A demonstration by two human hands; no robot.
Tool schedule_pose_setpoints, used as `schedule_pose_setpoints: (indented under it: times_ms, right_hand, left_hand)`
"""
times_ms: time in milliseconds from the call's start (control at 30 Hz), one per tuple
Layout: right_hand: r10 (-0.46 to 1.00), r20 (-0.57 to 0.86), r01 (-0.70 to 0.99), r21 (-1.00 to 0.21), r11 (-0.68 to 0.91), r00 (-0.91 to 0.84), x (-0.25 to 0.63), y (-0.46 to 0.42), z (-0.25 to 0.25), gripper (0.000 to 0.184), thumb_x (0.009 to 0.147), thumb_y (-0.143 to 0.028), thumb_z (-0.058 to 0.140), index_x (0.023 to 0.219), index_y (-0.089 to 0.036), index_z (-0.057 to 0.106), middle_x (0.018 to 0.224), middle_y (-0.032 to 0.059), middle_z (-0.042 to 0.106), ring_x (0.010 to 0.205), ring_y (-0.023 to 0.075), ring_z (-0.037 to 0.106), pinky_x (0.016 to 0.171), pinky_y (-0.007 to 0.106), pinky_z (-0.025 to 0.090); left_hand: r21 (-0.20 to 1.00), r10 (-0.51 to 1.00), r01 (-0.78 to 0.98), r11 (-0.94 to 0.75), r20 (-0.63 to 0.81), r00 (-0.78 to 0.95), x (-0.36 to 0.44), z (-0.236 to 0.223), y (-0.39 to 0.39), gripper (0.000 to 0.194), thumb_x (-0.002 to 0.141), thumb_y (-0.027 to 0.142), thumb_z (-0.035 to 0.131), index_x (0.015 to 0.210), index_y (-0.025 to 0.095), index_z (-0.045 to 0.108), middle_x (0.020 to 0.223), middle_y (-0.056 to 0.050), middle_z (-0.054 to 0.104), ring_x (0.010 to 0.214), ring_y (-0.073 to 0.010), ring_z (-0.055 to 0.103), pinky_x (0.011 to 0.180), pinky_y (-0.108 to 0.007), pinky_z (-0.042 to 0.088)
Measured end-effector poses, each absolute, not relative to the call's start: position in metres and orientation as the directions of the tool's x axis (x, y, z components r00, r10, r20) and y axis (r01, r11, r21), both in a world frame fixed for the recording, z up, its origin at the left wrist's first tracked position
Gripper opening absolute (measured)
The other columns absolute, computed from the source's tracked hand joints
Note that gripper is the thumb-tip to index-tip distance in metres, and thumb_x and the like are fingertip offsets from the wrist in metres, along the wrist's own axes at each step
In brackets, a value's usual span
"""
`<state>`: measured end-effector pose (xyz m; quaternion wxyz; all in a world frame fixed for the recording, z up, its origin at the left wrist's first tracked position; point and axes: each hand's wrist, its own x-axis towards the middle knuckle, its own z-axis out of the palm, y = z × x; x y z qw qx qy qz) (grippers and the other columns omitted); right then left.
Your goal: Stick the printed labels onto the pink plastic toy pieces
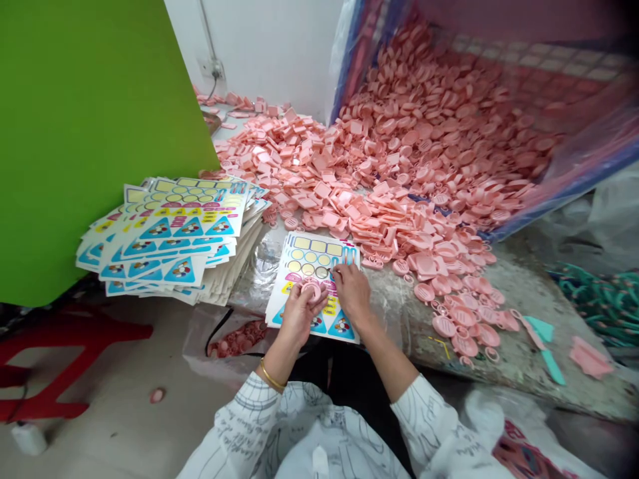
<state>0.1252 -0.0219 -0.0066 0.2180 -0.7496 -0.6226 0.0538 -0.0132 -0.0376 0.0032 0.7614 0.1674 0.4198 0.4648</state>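
Note:
My left hand [298, 311] holds a round pink plastic piece [310, 291] in its fingers, above the lower half of a sticker sheet [279, 307]. That sheet lies on top of a small stack at the table's front edge, printed with yellow rectangles, circles and blue triangles. At the sheet's right side, my right hand [353, 291] is closed, thumb and fingertips pinched at the edge of a round sticker [322, 272]. How far the sticker is lifted from the backing I cannot tell.
Pink plastic pieces [344, 199] spill over the table from a tipped, lined crate [344, 73]. A tall pile of sticker sheets [170, 233] stands left, beside a green panel [100, 133]. A teal tool [552, 366] lies right. A red stool [74, 342] stands lower left.

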Motion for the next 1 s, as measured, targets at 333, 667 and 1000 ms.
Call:
schedule_pose_setpoints:
  times_ms: [333, 667, 1000]
  right_hand:
    - [0.948, 0.195, 0.864, -0.486, -0.131, 0.253, 0.126, -0.030, -0.015, 0.026, 0.097, -0.027, 0.046, 0.105, -0.019, 0.070, 0.103, 0.0085, 0.067, 0.093, 0.0208, 0.061, 0.081, 0.030, 0.042]
    - [0.961, 0.119, 0.834, -0.530, -0.151, 0.250, 0.128, -0.031, -0.004, 0.026, 0.095, -0.027, 0.046, 0.103, -0.021, 0.070, 0.105, 0.0068, 0.069, 0.095, 0.0208, 0.062, 0.083, 0.031, 0.043]
    - [0.958, 0.147, 0.864, -0.481, -0.150, 0.248, 0.131, -0.028, -0.008, 0.026, 0.095, -0.027, 0.046, 0.102, -0.022, 0.070, 0.104, 0.0073, 0.068, 0.092, 0.0203, 0.062, 0.080, 0.030, 0.042]
  left_hand:
    - [0.681, 0.861, -0.550, 0.484, -0.485, 0.156, -0.009, -0.004, -0.042, 0.027, 0.082, 0.026, 0.067, 0.096, 0.020, 0.046, 0.104, -0.012, 0.071, 0.095, -0.0218, 0.072, 0.090, -0.038, 0.054]
    - [0.676, 0.865, -0.561, 0.477, -0.474, 0.166, -0.009, -0.007, -0.041, 0.027, 0.083, 0.027, 0.066, 0.097, 0.020, 0.045, 0.105, -0.012, 0.071, 0.098, -0.0220, 0.072, 0.091, -0.038, 0.053]
    - [0.672, 0.862, -0.562, 0.482, -0.478, 0.166, -0.009, -0.005, -0.043, 0.025, 0.083, 0.026, 0.065, 0.095, 0.020, 0.045, 0.105, -0.012, 0.071, 0.097, -0.0226, 0.072, 0.089, -0.037, 0.054]
